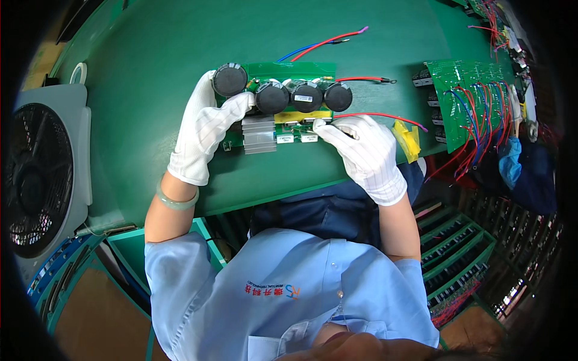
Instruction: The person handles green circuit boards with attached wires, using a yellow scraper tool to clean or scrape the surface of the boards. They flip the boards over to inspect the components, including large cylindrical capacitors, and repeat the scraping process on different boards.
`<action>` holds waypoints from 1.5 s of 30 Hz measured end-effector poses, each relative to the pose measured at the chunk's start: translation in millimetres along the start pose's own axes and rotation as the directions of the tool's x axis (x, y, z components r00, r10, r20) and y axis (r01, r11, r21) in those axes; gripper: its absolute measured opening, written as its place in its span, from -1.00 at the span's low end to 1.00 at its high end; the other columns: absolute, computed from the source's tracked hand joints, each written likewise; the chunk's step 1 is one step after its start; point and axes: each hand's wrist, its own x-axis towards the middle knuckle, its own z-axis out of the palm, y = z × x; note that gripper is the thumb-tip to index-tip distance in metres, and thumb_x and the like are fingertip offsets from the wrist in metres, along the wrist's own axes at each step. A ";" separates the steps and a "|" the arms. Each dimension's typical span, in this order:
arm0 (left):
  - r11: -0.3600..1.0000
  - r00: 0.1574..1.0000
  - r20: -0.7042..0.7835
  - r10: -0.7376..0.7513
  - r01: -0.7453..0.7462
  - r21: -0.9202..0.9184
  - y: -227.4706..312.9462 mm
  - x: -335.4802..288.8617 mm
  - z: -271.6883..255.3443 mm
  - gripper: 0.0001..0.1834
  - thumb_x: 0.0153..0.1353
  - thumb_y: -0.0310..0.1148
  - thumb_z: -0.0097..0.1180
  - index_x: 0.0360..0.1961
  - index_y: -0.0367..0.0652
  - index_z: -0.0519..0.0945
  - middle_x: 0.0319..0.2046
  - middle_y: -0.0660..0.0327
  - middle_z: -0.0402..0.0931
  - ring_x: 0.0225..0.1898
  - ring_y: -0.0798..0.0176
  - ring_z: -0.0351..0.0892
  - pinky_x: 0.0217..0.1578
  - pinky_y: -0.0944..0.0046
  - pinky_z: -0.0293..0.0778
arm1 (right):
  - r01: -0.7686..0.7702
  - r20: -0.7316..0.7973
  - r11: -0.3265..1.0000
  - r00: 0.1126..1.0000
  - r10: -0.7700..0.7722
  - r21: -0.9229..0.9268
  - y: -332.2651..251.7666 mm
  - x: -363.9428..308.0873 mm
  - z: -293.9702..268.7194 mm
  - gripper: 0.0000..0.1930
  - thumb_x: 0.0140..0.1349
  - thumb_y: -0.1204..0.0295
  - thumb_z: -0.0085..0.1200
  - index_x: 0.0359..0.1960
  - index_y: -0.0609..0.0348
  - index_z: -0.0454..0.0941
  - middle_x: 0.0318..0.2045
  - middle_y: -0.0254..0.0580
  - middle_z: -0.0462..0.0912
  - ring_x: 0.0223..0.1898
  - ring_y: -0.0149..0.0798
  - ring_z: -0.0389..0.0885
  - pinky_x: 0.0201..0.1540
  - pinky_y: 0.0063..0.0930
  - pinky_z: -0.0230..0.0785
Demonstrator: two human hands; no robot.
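On the green table lies a circuit board (289,71) with a row of several black round capacitors (272,97), a finned silver heatsink (259,135), a yellow strip (302,116) and small white blocks (285,139). My left hand (205,132), in a white striped glove, grips the board's left end, its thumb and fingers around the leftmost capacitor (230,79). At the lower right edge, my gloved right hand (364,150) has thumb and fingertips closed beside the white blocks. What they pinch is hidden. Red wires (379,117) and a blue wire (301,50) extend from the board.
A yellow crumpled piece (407,141) lies just right of my right hand. Farther right are more wired boards (463,90), near another person's blue sleeve (510,162). A grey fan (45,171) stands at the left edge. Green slotted racks (454,253) sit below the table's right side.
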 end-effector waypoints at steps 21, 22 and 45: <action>0.998 0.999 0.032 0.013 -0.015 0.056 -3.2 1.7 -2.4 -0.15 0.17 -0.14 0.42 0.33 -0.36 0.27 0.15 0.10 0.42 0.19 0.23 0.42 0.27 0.21 0.33 | 0.057 0.019 0.998 0.998 -0.056 -0.015 0.4 -3.9 3.8 -0.46 -0.08 0.49 0.14 0.07 0.01 0.67 -0.37 -0.34 0.61 -0.40 -0.26 0.57 -0.43 -0.36 0.42; 0.999 0.999 0.006 0.037 -0.037 0.027 -4.0 1.3 -0.3 -0.20 0.17 -0.16 0.42 0.26 -0.36 0.29 0.10 0.11 0.43 0.14 0.25 0.42 0.23 0.21 0.35 | 0.062 0.024 0.998 0.998 -0.061 -0.021 0.1 -3.4 3.5 -0.45 -0.08 0.48 0.14 0.07 0.01 0.67 -0.37 -0.34 0.61 -0.40 -0.26 0.57 -0.43 -0.36 0.42; 1.000 0.997 0.072 0.031 -0.031 -0.001 -11.6 5.8 -10.3 -0.20 0.15 -0.14 0.44 0.27 -0.37 0.35 0.10 0.15 0.48 0.14 0.28 0.46 0.23 0.24 0.36 | 0.063 0.028 0.993 0.998 -0.061 -0.104 -5.6 -2.4 -0.7 -0.45 -0.06 0.48 0.16 0.09 -0.03 0.68 -0.38 -0.37 0.60 -0.36 -0.28 0.57 -0.39 -0.37 0.41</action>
